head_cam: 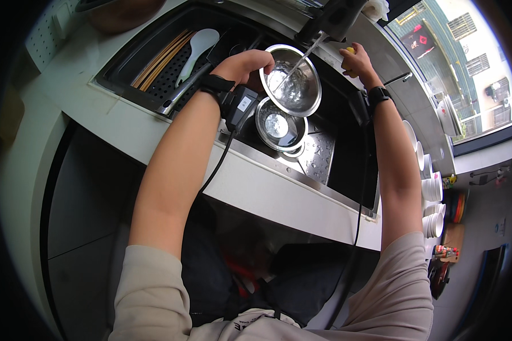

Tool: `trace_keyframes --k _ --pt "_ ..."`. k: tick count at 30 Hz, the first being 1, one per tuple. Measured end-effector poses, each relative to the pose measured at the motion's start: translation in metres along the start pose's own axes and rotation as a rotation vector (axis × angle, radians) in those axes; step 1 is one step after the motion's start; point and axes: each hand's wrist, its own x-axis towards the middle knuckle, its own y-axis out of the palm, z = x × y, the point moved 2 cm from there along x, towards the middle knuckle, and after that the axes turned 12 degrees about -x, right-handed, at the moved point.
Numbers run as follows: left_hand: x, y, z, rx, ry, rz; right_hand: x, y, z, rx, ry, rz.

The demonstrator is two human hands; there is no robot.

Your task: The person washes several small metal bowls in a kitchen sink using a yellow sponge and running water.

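My left hand (249, 64) grips the left rim of a stainless steel bowl (301, 91), which tilts under a stream of water (303, 57) from the dark faucet (335, 19). Below it, a second metal bowl (262, 123) sits in the black sink (350, 162), partly covered by the first. To the right of the faucet, my right hand (358, 64) is closed around a yellow sponge-like piece (348, 62), mostly hidden by the fingers.
Wooden chopsticks (164, 59), a white rice paddle (198, 47) and a metal-handled utensil (177, 96) lie in the left drainer section. White cups and bowls (431, 189) line the right counter. A window (456, 64) and stacked plates (448, 115) stand beyond my right arm.
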Motion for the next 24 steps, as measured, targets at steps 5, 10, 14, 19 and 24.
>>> trace_keyframes --k 5,10,14,19,24 --pt "-0.001 0.004 0.000 0.077 0.032 -0.049 0.015 0.005 0.014 0.113 -0.002 0.088" --pt "0.008 0.002 0.007 0.368 -0.193 -0.129 0.019 0.020 0.020 0.142 -0.042 0.091" --pt "0.005 0.004 0.010 0.501 -0.178 -0.104 0.025 0.017 0.014 0.174 -0.028 0.085" --pt "-0.002 0.006 0.003 0.636 -0.295 -0.081 0.012 0.015 0.032 0.264 0.018 0.084" --pt "-0.008 -0.001 0.013 0.491 -0.090 -0.106 -0.001 0.008 0.037 0.321 -0.095 0.166"
